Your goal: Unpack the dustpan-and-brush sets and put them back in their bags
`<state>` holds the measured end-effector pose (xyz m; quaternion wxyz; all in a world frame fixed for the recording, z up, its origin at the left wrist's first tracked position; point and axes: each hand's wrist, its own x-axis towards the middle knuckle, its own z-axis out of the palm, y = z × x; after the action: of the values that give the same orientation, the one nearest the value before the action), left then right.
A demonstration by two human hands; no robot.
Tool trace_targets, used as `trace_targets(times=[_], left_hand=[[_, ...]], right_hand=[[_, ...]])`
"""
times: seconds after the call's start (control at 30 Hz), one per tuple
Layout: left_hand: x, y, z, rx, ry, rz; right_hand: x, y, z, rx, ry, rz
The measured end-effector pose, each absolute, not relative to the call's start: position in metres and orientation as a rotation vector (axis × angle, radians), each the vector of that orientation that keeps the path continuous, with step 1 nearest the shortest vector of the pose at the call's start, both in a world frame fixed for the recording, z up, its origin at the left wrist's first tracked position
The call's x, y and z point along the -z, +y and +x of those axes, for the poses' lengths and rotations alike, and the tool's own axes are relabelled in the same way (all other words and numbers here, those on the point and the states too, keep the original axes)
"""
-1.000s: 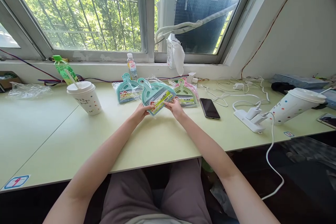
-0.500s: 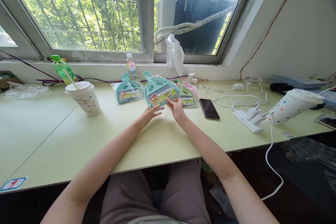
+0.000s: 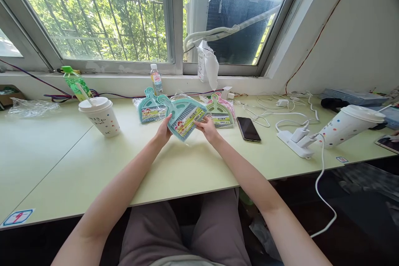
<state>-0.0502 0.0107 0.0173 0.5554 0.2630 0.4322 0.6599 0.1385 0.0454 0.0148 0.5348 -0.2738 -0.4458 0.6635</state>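
Observation:
Between my two hands a teal dustpan and brush set (image 3: 186, 117) is held up, tilted with its handle to the upper left. Its front shows grey bristles and a yellow-green label with a picture. My left hand (image 3: 163, 130) is closed round its left edge, the fingers partly hidden behind it. My right hand (image 3: 207, 128) pinches its right edge near the label. Behind on the left lies a second teal dustpan set (image 3: 149, 108) in clear wrap. To the right rest a green dustpan set (image 3: 218, 113) and a pink one (image 3: 230, 107), overlapping.
A black phone (image 3: 248, 129) lies right of the sets, near a white power strip (image 3: 294, 143) with cables. Lidded paper cups stand left (image 3: 101, 118) and lean right (image 3: 349, 126). Two bottles, one green-capped (image 3: 75, 81), one clear (image 3: 156, 80), stand near the window ledge.
The dustpan set has turned clockwise and come lower and nearer me, and its handle has swung left. My left hand has moved from its lower edge to its left edge.

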Motion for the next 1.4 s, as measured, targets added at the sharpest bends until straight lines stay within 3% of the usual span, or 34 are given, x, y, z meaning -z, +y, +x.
trace_targets(times=[0.43,0.63,1.4], left_hand=[[-0.021,-0.003,-0.026,-1.683,0.883,0.869],[-0.017,0.006,-0.033,-1.786,1.011,0.681],[-0.009,-0.002,-0.017,-1.680,0.997,0.876]], right_hand=[[-0.007,0.038,0.129,-1.476,-0.904,-0.635],[-0.014,0.046,0.137,-1.593,-1.002,-0.677],[-0.012,0.046,0.136,-1.545,-1.004,-0.655]])
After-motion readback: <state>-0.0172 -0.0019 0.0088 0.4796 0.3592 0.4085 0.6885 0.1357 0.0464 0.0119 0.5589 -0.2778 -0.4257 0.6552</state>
